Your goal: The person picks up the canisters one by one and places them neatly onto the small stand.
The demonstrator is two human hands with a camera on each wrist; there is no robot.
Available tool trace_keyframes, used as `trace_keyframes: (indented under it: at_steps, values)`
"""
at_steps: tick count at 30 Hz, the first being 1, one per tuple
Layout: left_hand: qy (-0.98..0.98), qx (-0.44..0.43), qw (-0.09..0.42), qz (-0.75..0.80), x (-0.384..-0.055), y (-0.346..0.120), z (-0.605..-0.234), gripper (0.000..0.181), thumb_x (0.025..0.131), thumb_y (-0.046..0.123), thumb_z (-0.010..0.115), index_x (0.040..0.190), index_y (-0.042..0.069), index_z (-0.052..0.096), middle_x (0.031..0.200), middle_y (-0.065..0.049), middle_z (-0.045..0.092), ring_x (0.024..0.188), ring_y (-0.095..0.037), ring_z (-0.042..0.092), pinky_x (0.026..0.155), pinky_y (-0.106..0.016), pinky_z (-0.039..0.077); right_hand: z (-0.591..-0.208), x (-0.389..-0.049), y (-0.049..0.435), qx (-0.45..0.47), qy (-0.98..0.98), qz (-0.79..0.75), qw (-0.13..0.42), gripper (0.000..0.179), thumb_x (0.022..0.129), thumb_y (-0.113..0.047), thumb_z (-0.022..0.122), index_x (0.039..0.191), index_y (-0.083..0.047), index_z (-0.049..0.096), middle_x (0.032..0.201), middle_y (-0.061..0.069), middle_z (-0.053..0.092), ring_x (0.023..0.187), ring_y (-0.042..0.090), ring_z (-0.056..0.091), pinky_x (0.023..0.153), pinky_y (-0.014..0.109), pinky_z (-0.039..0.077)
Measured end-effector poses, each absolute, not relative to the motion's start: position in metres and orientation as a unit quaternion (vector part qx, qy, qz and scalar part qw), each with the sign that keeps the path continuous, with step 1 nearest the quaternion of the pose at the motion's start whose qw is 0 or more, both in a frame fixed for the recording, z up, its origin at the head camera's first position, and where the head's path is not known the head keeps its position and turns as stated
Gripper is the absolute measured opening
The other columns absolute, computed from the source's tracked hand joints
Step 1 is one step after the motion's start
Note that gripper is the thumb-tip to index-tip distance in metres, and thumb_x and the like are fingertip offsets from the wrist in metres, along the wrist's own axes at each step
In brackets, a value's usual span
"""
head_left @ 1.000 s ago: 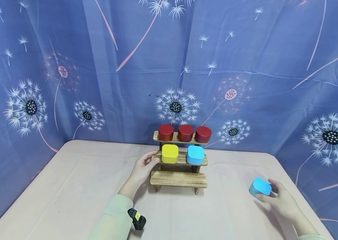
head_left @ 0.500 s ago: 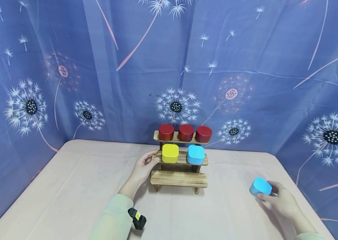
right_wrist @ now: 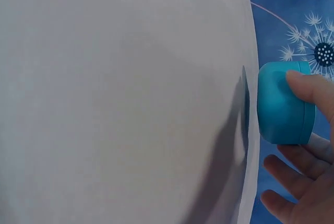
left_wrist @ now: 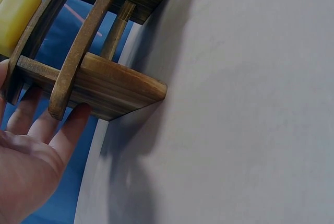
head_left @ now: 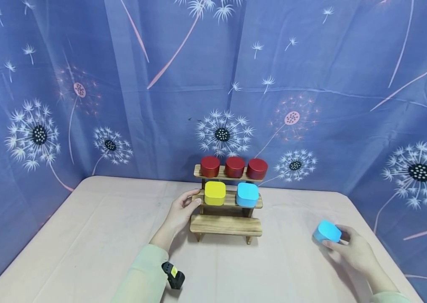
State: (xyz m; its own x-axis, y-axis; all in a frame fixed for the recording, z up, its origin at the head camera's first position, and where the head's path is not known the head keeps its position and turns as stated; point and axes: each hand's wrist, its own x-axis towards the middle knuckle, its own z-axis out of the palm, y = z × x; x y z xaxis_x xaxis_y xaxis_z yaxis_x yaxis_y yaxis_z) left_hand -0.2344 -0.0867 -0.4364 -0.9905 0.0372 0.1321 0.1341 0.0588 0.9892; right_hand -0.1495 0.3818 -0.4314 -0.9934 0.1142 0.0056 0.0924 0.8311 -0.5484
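A three-tier wooden display stand (head_left: 226,226) stands on the table. My left hand (head_left: 178,212) grips the left end of its middle tier; in the left wrist view the fingers (left_wrist: 70,130) reach around the stand's side. On that tier sit a yellow rounded-square tin (head_left: 215,193) and a blue one (head_left: 247,195), with a gap between them. Off to the right, my right hand (head_left: 357,250) pinches another blue tin (head_left: 327,231) between thumb and fingers. The right wrist view shows this blue tin (right_wrist: 284,104) slightly above the tabletop, its shadow apart from it.
Three round red tins (head_left: 234,167) line the top tier. The bottom tier holds nothing. A pale cloth covers the table (head_left: 96,235), and a blue dandelion-print curtain (head_left: 160,105) hangs behind and along both sides. A black wrist device (head_left: 173,275) sits at the left sleeve.
My right hand has raised the blue tin a little off the table and shifted it slightly left. The left hand stays on the stand.
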Motion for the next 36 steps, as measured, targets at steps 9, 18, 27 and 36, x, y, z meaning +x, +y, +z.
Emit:
trace_keyframes:
  at_steps: [9, 18, 27, 36]
  values:
    - [-0.725, -0.058, 0.033, -0.686, -0.234, -0.087, -0.436, 0.039, 0.091, 0.012, 0.060, 0.129, 0.004, 0.055, 0.131, -0.020, 0.057, 0.129, -0.033, 0.046, 0.110, -0.047, 0.033, -0.427, -0.148, 0.373, -0.051, -0.955, 0.290, 0.026, 0.090, 0.083, -0.049, 0.067, 0.137, 0.013, 0.030, 0.126, 0.040, 0.047, 0.114, 0.055, 0.047, 0.089, 0.064, 0.041]
    - [-0.720, -0.042, 0.029, -0.692, -0.233, -0.085, -0.435, 0.037, 0.091, 0.011, 0.061, 0.127, 0.008, 0.058, 0.124, -0.015, 0.062, 0.102, -0.015, 0.060, 0.093, -0.034, 0.048, -0.423, -0.147, 0.367, -0.042, -0.953, 0.296, 0.046, 0.086, 0.083, -0.046, 0.068, 0.137, 0.012, 0.033, 0.126, 0.039, 0.049, 0.115, 0.056, 0.046, 0.087, 0.064, 0.041]
    - [-0.724, -0.046, 0.035, -0.688, -0.233, -0.086, -0.436, 0.037, 0.091, 0.012, 0.061, 0.127, 0.006, 0.058, 0.121, -0.018, 0.063, 0.100, -0.014, 0.060, 0.090, -0.030, 0.049, -0.416, -0.146, 0.355, -0.020, -0.948, 0.309, 0.076, 0.078, 0.082, -0.038, 0.072, 0.135, 0.009, 0.039, 0.122, 0.037, 0.053, 0.113, 0.055, 0.048, 0.087, 0.064, 0.041]
    - [-0.721, -0.044, 0.034, -0.690, -0.233, -0.085, -0.435, 0.037, 0.090, 0.012, 0.062, 0.127, 0.008, 0.058, 0.127, -0.016, 0.060, 0.110, -0.022, 0.058, 0.100, -0.040, 0.045, -0.413, -0.146, 0.344, 0.006, -0.942, 0.317, 0.113, 0.071, 0.081, -0.032, 0.074, 0.131, 0.007, 0.044, 0.117, 0.033, 0.058, 0.109, 0.052, 0.053, 0.085, 0.065, 0.042]
